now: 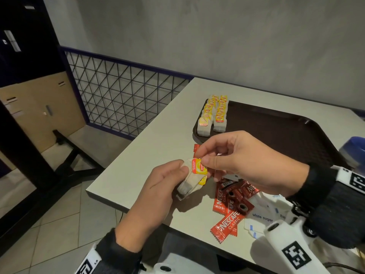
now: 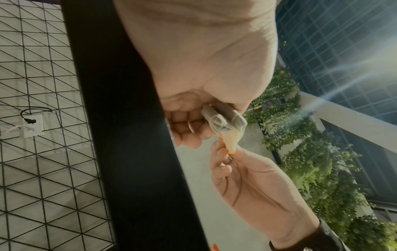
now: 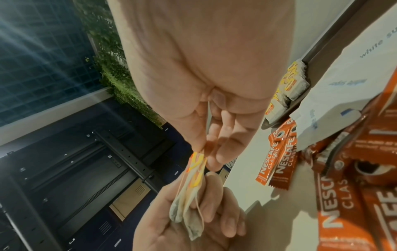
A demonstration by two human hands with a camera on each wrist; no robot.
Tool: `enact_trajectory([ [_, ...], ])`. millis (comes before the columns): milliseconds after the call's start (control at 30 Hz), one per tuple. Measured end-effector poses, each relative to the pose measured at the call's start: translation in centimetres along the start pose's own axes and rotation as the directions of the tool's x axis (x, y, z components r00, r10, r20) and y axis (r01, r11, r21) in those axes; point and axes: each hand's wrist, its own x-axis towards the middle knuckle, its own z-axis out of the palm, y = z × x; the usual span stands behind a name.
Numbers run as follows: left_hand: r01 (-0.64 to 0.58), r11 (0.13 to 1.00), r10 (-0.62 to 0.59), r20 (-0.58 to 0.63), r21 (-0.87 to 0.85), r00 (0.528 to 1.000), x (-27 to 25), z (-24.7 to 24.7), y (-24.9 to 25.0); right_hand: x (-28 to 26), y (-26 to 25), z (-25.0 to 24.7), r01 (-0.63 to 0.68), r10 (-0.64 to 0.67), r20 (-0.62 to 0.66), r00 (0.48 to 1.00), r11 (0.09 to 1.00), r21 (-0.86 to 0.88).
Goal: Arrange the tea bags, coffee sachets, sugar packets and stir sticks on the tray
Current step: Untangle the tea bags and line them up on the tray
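Tea-bag step in hand. Left hand (image 1: 158,186) grips small bunch of tea bags (image 1: 190,183) above table (image 1: 138,155) edge, short of tray (image 1: 276,131); right hand (image 1: 243,161) pinches yellow tag (image 1: 199,167), reads "Lipton".

Two tea-bag rows (image 1: 214,113) already at tray's far-left corner.

Next, prob.: separate one bag, lay in row w/o tangling string.

Coffee sachets (image 1: 229,206) read "NESCAFE CLASSIC"; sugar packets (image 1: 262,216) "white sugar", both on table.

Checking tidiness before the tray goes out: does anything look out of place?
Yes. The coffee sachets and sugar packets lie in a loose overlapping heap on the table, off the tray.
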Motion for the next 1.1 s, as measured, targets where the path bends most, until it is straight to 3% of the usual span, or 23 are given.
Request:
enact_trajectory([
  [200, -0.029, 0.998, 0.027, 0.043, 0.048, 0.999, -0.07, 0.21, -0.12, -0.09, -0.26, 0.25, 0.069, -0.075, -0.030, 0.997, 0.982, -0.176],
  [367, -0.056, 0.995, 0.050, 0.067, 0.087, 0.996, -0.10, 0.38, -0.18, -0.29, -0.27, 0.51, 0.101, -0.114, -0.046, 0.992, 0.971, -0.216],
  [500, -0.053, 0.996, 0.049, 0.056, 0.075, 0.997, -0.13, 0.37, -0.25, -0.29, -0.25, 0.56, 0.062, -0.073, -0.066, 0.995, 0.988, -0.145],
  [700, -0.032, 0.997, 0.030, 0.032, 0.075, 0.999, -0.09, 0.33, -0.62, -0.55, -0.64, 0.53, -0.113, 0.112, -0.010, 0.994, 0.993, -0.035],
  [933, -0.088, 0.995, 0.091, -0.060, 0.051, 0.994, 0.16, 0.40, -0.50, -0.67, -0.81, 0.70, -0.094, 0.093, -0.030, 0.995, 0.995, -0.030],
  [1100, -0.048, 0.996, 0.039, -0.130, -0.071, 0.991, 0.33, 0.14, -0.38, -1.00, -0.66, 0.68, -0.115, 0.116, 0.002, 0.993, 0.990, 0.076],
])
